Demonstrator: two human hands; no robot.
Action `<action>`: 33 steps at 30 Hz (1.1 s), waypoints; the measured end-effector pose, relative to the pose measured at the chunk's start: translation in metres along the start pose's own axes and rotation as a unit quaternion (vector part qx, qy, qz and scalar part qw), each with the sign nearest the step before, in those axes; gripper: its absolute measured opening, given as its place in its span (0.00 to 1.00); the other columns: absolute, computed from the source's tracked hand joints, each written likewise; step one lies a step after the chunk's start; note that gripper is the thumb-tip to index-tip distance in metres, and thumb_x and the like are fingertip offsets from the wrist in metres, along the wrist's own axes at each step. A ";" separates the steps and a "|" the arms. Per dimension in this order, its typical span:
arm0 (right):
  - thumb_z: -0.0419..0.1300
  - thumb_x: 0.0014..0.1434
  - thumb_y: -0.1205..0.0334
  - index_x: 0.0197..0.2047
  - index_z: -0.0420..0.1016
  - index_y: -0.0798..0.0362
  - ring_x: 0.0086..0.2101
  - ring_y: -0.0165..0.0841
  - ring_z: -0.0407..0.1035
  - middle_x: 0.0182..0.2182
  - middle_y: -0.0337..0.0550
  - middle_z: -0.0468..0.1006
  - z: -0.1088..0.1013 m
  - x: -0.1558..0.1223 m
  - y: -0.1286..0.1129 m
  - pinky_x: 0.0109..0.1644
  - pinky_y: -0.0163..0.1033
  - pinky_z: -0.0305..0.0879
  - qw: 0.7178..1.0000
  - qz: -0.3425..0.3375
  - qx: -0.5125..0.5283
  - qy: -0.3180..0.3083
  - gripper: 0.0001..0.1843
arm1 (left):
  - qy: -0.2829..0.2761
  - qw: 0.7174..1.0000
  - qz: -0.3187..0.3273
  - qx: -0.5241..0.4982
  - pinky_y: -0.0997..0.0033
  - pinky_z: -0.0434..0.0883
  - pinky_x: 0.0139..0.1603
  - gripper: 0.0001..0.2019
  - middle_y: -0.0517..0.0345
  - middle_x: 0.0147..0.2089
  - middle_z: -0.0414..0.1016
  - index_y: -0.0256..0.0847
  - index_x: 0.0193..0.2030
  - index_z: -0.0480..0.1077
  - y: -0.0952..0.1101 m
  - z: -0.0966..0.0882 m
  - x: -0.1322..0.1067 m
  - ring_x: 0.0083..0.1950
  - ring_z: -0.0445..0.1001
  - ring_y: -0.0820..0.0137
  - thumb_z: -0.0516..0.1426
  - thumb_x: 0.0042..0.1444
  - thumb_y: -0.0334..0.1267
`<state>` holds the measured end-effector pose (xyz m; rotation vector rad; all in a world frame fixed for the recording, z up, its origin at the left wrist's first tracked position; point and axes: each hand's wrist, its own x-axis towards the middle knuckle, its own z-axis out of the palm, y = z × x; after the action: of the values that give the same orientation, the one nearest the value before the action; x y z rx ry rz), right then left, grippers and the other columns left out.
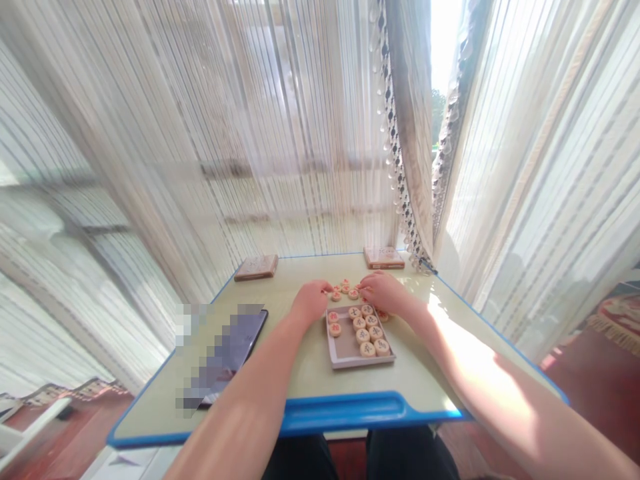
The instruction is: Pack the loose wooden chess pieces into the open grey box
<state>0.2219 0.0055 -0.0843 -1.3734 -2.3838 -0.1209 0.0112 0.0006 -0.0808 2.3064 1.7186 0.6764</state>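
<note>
My left hand point(313, 299) reaches over the table beyond the tray, its fingers pinched on a Chinese chess piece mostly hidden by them. Across from it, my right hand point(384, 291) is closed with its fingertips on another piece at the right side of the group. Between the hands lie several loose red-marked Chinese chess pieces point(345, 288); more point(383, 315) lie partly under my right hand. Nearer me is a shallow grey-white tray point(345, 348). It holds two red-marked pieces point(335, 329) on the left and a double column of dark-marked pieces point(363, 336) on the right.
A dark tablet point(240, 347), partly pixelated, lies left of my left forearm. Flat boxes stand at the back left point(256, 267) and back right point(384, 257). The pale table point(310, 367) has a blue rim and front ledge point(345, 411). Sheer curtains point(300, 133) hang behind.
</note>
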 end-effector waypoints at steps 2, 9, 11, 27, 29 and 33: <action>0.49 0.59 0.60 0.35 0.78 0.54 0.40 0.36 0.67 0.34 0.46 0.79 -0.001 0.000 0.000 0.46 0.39 0.59 1.000 0.019 -0.002 0.002 0.16 | 0.002 1.000 0.004 0.001 0.73 0.67 0.47 0.20 0.55 0.43 0.77 0.39 0.40 0.74 -0.001 0.000 0.000 0.44 0.72 0.69 0.46 0.47 0.23; 0.53 0.56 0.54 0.34 0.78 0.53 0.35 0.36 0.69 0.30 0.47 0.78 0.003 0.003 0.007 0.38 0.37 0.61 0.994 0.112 0.014 -0.004 0.15 | 0.002 1.000 0.002 0.006 0.73 0.66 0.49 0.19 0.54 0.43 0.77 0.39 0.41 0.74 -0.001 -0.001 0.000 0.45 0.72 0.69 0.46 0.48 0.24; 0.53 0.56 0.55 0.34 0.78 0.52 0.35 0.36 0.69 0.30 0.47 0.77 0.004 0.003 0.008 0.37 0.37 0.61 0.992 0.125 0.023 -0.004 0.15 | 0.000 1.000 -0.003 0.005 0.73 0.66 0.49 0.19 0.54 0.43 0.77 0.39 0.40 0.74 0.000 -0.001 -0.001 0.46 0.73 0.69 0.46 0.48 0.25; 0.57 0.52 0.62 0.41 0.77 0.53 0.43 0.38 0.66 0.36 0.45 0.78 0.010 0.006 0.013 0.47 0.40 0.61 0.992 0.101 0.061 0.052 0.13 | -0.015 1.000 -0.008 -0.006 0.72 0.66 0.51 0.17 0.56 0.43 0.77 0.39 0.38 0.74 0.002 -0.001 -0.002 0.46 0.72 0.69 0.47 0.48 0.25; 0.56 0.52 0.65 0.41 0.76 0.54 0.41 0.36 0.68 0.37 0.46 0.77 0.010 0.007 0.014 0.47 0.40 0.62 0.987 0.109 0.090 0.072 0.13 | -0.005 1.000 -0.007 -0.008 0.72 0.66 0.50 0.16 0.56 0.42 0.77 0.40 0.38 0.74 0.002 -0.002 -0.002 0.46 0.72 0.69 0.47 0.49 0.26; 0.56 0.54 0.63 0.37 0.76 0.54 0.36 0.32 0.70 0.35 0.44 0.77 0.002 0.006 0.006 0.44 0.37 0.64 0.965 0.107 0.197 0.135 0.09 | 0.034 0.998 0.015 -0.046 0.72 0.68 0.46 0.13 0.57 0.40 0.78 0.40 0.38 0.74 0.008 -0.005 -0.004 0.41 0.73 0.69 0.50 0.51 0.31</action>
<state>0.2239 0.0138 -0.0846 -1.3118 -1.8959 0.2023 0.0152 -0.0058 -0.0743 2.2759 1.6468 0.8310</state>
